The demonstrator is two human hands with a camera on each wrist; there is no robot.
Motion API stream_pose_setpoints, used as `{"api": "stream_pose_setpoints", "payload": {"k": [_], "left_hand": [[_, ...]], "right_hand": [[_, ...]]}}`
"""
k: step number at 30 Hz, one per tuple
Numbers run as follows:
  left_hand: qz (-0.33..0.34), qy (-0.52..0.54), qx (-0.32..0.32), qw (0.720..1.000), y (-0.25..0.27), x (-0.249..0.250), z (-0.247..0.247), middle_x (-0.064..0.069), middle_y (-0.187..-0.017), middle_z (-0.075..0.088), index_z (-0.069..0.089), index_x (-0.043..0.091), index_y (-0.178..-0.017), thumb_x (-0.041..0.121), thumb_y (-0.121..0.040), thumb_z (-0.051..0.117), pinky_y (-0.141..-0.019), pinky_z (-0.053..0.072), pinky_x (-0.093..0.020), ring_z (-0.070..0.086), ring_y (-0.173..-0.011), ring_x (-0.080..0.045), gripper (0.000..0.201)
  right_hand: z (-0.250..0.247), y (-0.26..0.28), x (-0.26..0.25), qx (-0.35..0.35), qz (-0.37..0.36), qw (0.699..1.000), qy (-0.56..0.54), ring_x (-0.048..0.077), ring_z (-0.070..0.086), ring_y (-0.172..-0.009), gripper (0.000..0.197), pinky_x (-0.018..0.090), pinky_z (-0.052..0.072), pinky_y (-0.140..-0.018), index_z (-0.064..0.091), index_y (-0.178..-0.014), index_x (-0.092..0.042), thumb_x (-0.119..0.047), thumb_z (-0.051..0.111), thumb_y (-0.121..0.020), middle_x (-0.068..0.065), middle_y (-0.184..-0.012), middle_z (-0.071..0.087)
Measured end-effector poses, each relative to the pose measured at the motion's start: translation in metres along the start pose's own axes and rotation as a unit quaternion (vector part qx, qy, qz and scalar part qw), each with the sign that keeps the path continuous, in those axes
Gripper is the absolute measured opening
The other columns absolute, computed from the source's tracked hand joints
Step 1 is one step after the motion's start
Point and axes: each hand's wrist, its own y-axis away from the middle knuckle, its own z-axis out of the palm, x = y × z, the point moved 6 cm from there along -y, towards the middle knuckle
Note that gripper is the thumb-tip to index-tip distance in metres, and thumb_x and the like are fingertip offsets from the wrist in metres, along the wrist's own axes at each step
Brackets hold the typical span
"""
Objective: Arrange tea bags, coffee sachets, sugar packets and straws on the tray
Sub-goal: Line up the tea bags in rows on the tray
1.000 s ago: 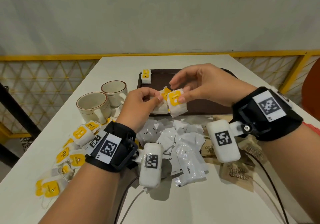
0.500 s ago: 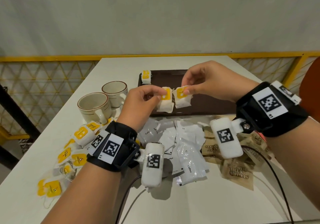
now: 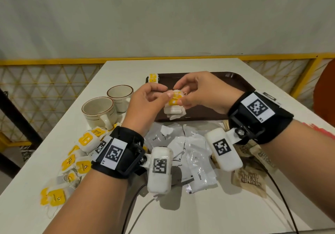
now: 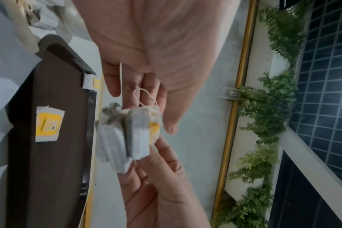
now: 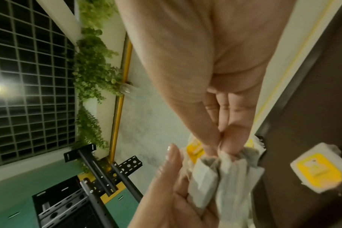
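Both hands meet above the near edge of a dark brown rectangular plastic tray (image 3: pixel 226 81). The left hand (image 3: pixel 145 105) and the right hand (image 3: pixel 203 92) together pinch a small stack of white paper tea bags with yellow tags (image 3: pixel 174 106) between thumbs and fingertips. Beyond the grip, one more tea bag (image 3: pixel 153 78) lies at the tray's far left corner. Below the wrists lie white coffee sachets (image 3: pixel 197 168), with loose yellow-tagged tea bags (image 3: pixel 85 141) left of them on the white table (image 3: pixel 126 67)
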Motion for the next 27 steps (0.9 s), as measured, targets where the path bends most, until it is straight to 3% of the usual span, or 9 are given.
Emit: {"api": "stream_pose_setpoints", "payload": {"k": [5, 7, 11, 14, 16, 18, 19, 23, 27], "left_hand": [[0.018, -0.039, 0.059, 0.997, -0.005, 0.001, -0.016, 0.0, -0.079, 0.066, 0.061, 0.017, -0.099, 0.004, -0.078, 0.074, -0.063, 0.051, -0.017, 0.061, -0.068, -0.007, 0.028], [0.02, -0.039, 0.085, 0.995, -0.006, 0.002, -0.024, 0.005, -0.076, 0.063, 0.061, 0.019, -0.098, 0.004, -0.079, 0.073, -0.061, 0.048, -0.013, 0.06, -0.067, -0.004, 0.027], [0.012, -0.03, 0.086, 0.996, -0.007, 0.0, -0.024, 0.004, -0.079, 0.065, 0.061, 0.02, -0.097, 0.003, -0.08, 0.071, -0.061, 0.05, -0.011, 0.064, -0.072, -0.005, 0.026], [0.008, -0.022, 0.08, 0.997, -0.006, -0.003, -0.023, 0.004, -0.08, 0.066, 0.06, 0.022, -0.095, 0.003, -0.081, 0.071, -0.066, 0.053, -0.014, 0.066, -0.075, -0.005, 0.026], [0.007, -0.023, 0.081, 0.996, -0.006, -0.003, -0.023, 0.005, -0.08, 0.066, 0.06, 0.021, -0.097, 0.004, -0.081, 0.071, -0.067, 0.053, -0.014, 0.066, -0.074, -0.003, 0.026], [0.01, -0.025, 0.082, 0.996, -0.007, -0.003, -0.024, 0.006, -0.078, 0.065, 0.061, 0.019, -0.097, 0.003, -0.081, 0.07, -0.064, 0.051, -0.011, 0.064, -0.069, 0.001, 0.025], [0.007, -0.022, 0.083, 0.996, -0.008, -0.004, -0.024, 0.006, -0.08, 0.066, 0.061, 0.019, -0.097, 0.003, -0.081, 0.07, -0.065, 0.051, -0.012, 0.064, -0.07, 0.002, 0.024], [-0.015, 0.002, 0.088, 0.996, -0.014, -0.004, -0.026, -0.002, -0.099, 0.07, 0.063, 0.018, -0.096, 0.001, -0.082, 0.068, -0.069, 0.053, -0.017, 0.067, -0.089, -0.011, 0.022], [0.029, -0.067, 0.042, 0.996, -0.044, 0.027, -0.023, 0.002, -0.087, 0.066, 0.064, 0.02, -0.094, 0.001, -0.082, 0.068, -0.066, 0.049, -0.017, 0.061, -0.074, -0.007, 0.023]], "right_hand": [[-0.003, -0.024, 0.015, -0.037, 0.069, 0.997, -0.008, 0.017, 0.069, -0.078, 0.026, 0.031, 0.058, -0.077, 0.066, -0.101, -0.01, 0.003, 0.071, -0.079, 0.004, -0.083, 0.068], [-0.006, -0.037, 0.025, -0.054, 0.095, 0.986, 0.123, 0.012, 0.066, -0.078, 0.028, 0.029, 0.058, -0.079, 0.067, -0.107, -0.014, -0.004, 0.072, -0.081, 0.002, -0.091, 0.068], [0.012, -0.059, 0.042, -0.158, 0.093, 0.918, 0.35, 0.01, 0.061, -0.093, 0.048, 0.026, 0.053, -0.082, 0.059, -0.124, -0.024, -0.013, 0.074, -0.08, -0.01, -0.109, 0.06], [0.029, -0.068, 0.045, -0.203, 0.068, 0.868, 0.448, 0.011, 0.061, -0.087, 0.048, 0.027, 0.05, -0.083, 0.06, -0.122, -0.025, -0.012, 0.074, -0.078, -0.015, -0.092, 0.059], [0.035, -0.073, 0.045, -0.211, 0.06, 0.851, 0.477, 0.003, 0.057, -0.064, 0.023, 0.02, 0.046, -0.063, 0.065, -0.097, -0.02, -0.009, 0.073, -0.079, -0.018, -0.069, 0.054], [0.034, -0.076, 0.047, -0.202, 0.055, 0.851, 0.482, -0.001, 0.052, -0.042, 0.015, 0.017, 0.042, -0.048, 0.06, -0.078, -0.016, -0.008, 0.073, -0.078, -0.012, -0.054, 0.055], [0.032, -0.077, 0.049, -0.193, 0.059, 0.855, 0.477, -0.001, 0.051, -0.036, 0.011, 0.015, 0.043, -0.044, 0.062, -0.081, -0.012, -0.009, 0.072, -0.078, -0.009, -0.056, 0.057], [0.013, -0.076, 0.047, -0.151, 0.068, 0.875, 0.455, 0.006, 0.052, -0.054, 0.015, 0.011, 0.043, -0.04, 0.066, -0.094, -0.006, -0.013, 0.07, -0.082, -0.001, -0.076, 0.061], [-0.014, -0.083, 0.03, -0.09, 0.051, 0.911, 0.4, 0.008, 0.049, -0.052, 0.006, 0.01, 0.039, -0.041, 0.065, -0.087, -0.013, -0.017, 0.069, -0.085, 0.001, -0.075, 0.06]]}}
